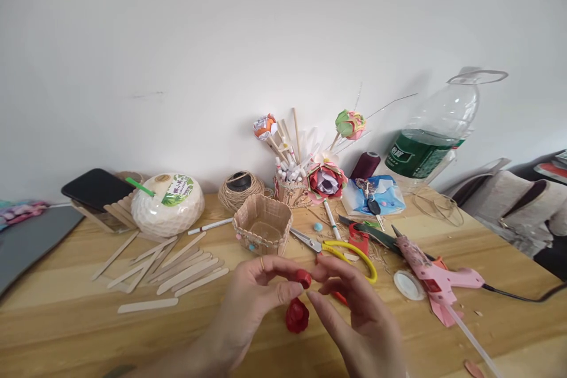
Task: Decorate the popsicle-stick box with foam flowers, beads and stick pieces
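My left hand pinches a small red rolled piece between thumb and fingertips, above the table. Just to its right is my right hand, thumb and index finger apart, their tips close to the piece; whether they touch it I cannot tell. Below the hands sits a red cup-shaped flower with petal-like edges. Beyond them lie scissors with yellow handles. A small basket made of craft sticks stands behind my left hand.
Wooden craft sticks are scattered at left, before a wrapped coconut. A pink glue gun and a white lid lie at right. Paper flowers, twine and a large bottle stand along the wall.
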Available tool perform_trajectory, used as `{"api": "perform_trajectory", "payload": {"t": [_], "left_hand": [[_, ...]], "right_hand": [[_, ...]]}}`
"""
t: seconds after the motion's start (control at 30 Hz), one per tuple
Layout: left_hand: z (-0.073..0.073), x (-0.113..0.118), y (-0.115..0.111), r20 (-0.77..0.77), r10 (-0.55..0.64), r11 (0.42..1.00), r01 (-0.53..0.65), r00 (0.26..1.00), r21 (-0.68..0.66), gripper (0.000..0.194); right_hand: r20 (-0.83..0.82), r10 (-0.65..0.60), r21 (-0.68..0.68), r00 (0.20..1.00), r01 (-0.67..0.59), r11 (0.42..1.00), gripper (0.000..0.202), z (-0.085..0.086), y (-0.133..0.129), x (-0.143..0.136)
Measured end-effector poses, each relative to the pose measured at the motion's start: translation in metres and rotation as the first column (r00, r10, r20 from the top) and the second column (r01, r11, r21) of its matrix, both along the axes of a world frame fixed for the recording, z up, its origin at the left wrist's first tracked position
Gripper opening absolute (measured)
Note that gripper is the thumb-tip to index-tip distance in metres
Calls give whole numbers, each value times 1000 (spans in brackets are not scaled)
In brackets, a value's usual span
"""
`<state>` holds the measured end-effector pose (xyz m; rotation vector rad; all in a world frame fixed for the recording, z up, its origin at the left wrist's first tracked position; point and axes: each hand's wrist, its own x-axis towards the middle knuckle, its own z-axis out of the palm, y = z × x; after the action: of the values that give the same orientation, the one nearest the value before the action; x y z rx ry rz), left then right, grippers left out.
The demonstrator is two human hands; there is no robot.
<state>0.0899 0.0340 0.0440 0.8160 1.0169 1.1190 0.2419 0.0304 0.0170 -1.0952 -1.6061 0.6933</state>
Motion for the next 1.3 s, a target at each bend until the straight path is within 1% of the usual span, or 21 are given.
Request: {"api": "perform_trajectory", "payload": {"t": [0.1,0.17,0.23,0.3,0.33,0.4,0.5,0.57,0.6,0.67,0.73,0.8,0.87,1.0,1.1,1.2,1.3], "left_hand": [[1,0,1,-7,-2,1000,1,1000,-10,13],[0,-1,1,-18,-13,1000,12,1000,-8,13],[-2,-2,0,-28,-35,999,34,999,-10,13],[-4,-3,0,-16,-60,998,60,998,-17,14],[-4,-3,0,-5,-77,997,77,997,-20,15],[-4,-3,0,15,-107,994,108,994,-22,15],[-3,-4,1,10,-132,991,132,991,-7,15],[-2,-5,1,-13,-129,992,129,992,8,15],[-1,-5,1,-24,-126,992,126,992,17,15],[0,-6,2,-34,-113,993,114,993,29,15],[2,-6,2,-32,-96,995,97,995,29,14],[2,-7,2,-26,-87,996,88,996,17,14],[2,-7,2,-22,-89,996,89,996,10,14],[0,-8,1,-10,-89,996,89,996,15,17],[-1,-7,0,7,-76,997,76,997,-11,20],[1,-5,-1,16,-55,997,56,998,-48,22],[3,-4,0,16,-51,996,52,999,-66,20]], "right_hand": [[-150,55,-123,987,-74,990,28,1,2,0],[-264,85,-190,961,-139,972,28,3,4,0],[-376,112,-261,920,-221,940,28,7,5,-1],[-473,106,-319,875,-282,905,28,11,5,-2],[-506,92,-338,857,-296,894,29,13,5,-3],[-541,77,-342,838,-303,890,30,15,4,-5],[-543,114,-290,832,-313,904,32,14,4,-5],[-508,154,-233,847,-308,923,30,12,5,-2],[-466,178,-198,867,-298,934,29,11,5,-1],[-326,187,-97,927,-229,969,28,9,7,3],[-144,134,56,980,-127,990,27,10,7,5],[12,66,218,998,-67,974,24,12,7,5],[119,44,313,992,-80,946,25,15,7,5],[214,44,366,976,-122,923,27,17,8,5],[276,26,404,961,-141,904,33,15,7,7],[299,-26,466,954,-122,877,36,14,4,8],[281,-72,507,957,-85,858,30,13,3,7]]}}
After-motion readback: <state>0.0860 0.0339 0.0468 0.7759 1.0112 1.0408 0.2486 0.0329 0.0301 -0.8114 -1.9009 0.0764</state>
